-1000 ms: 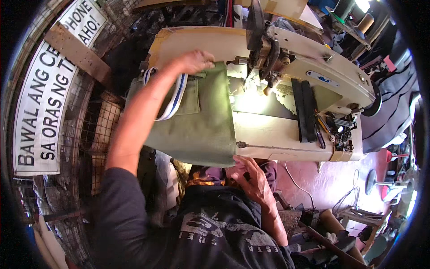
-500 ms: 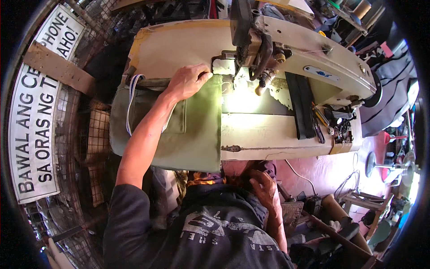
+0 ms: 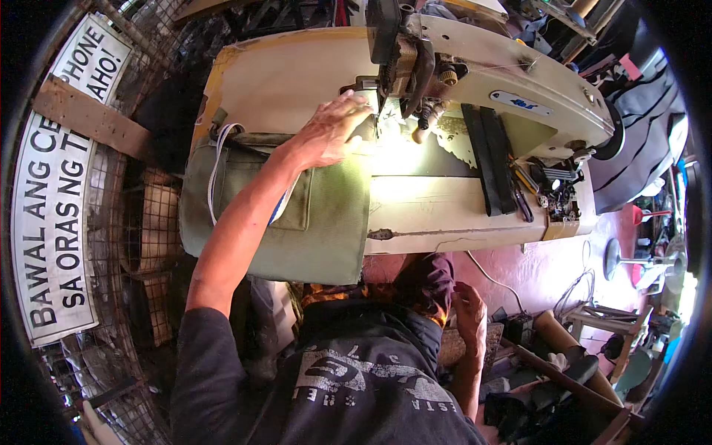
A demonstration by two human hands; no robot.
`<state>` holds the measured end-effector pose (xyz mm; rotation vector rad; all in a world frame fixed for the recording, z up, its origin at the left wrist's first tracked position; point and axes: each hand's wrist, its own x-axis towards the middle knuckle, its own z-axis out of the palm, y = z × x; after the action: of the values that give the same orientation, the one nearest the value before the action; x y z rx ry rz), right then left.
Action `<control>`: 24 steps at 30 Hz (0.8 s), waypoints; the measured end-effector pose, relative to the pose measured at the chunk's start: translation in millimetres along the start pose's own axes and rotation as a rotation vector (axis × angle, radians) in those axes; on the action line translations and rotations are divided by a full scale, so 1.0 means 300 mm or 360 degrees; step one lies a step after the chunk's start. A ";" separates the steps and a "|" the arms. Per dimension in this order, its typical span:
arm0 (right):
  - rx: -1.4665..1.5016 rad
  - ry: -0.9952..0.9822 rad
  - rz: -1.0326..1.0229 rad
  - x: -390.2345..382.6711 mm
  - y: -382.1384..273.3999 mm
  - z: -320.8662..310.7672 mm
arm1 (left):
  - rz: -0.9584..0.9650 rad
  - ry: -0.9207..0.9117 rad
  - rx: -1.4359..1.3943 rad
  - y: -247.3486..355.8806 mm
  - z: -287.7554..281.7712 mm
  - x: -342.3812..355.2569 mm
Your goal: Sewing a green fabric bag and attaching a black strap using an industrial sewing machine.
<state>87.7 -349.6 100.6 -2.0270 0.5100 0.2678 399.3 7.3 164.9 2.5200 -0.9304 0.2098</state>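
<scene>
An olive-green fabric panel [image 3: 334, 215] with a stitched pocket lies on the sewing machine bed, its near edge hanging over the front. My left hand [image 3: 332, 132] rests at its upper right part, fingers stretched out toward the lit needle area. A white-and-blue strap [image 3: 216, 174] loops over the panel's left side, partly hidden by my forearm. The sewing machine head [image 3: 415, 81] stands just right of my left fingertips; its needle is lost in glare. Down by my lap, off the table, my right hand [image 3: 470, 315] has loosely bent fingers with nothing visible in them.
Black strips [image 3: 489, 159] lie on the bed under the machine arm. Beside them are pliers-like tools [image 3: 525, 182] and a tray of small metal parts [image 3: 565, 204]. Wire mesh [image 3: 159, 222] and a white sign [image 3: 55, 245] stand left. A cardboard roll [image 3: 560, 341] lies lower right.
My left hand has gone from closed fingers to outstretched ones, nearer the needle. The panel has shifted slightly right toward the needle. My right hand has moved right, away from my lap's middle.
</scene>
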 end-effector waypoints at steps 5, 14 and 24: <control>-0.0116 0.0043 -0.0048 0.005 0.065 0.007 | 0.0046 -0.0459 0.0389 0.052 0.020 -0.010; -0.0186 -0.0018 -0.0186 0.051 0.097 0.023 | 0.0141 -0.0350 0.0348 0.180 -0.003 -0.087; -0.0218 0.0055 -0.0200 0.057 0.120 0.022 | -0.0369 -0.0422 0.0609 0.053 0.018 0.042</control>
<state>86.2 -363.3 62.6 -2.1906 0.3927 0.1965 398.6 -13.1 169.3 3.0409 -0.7373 -0.0249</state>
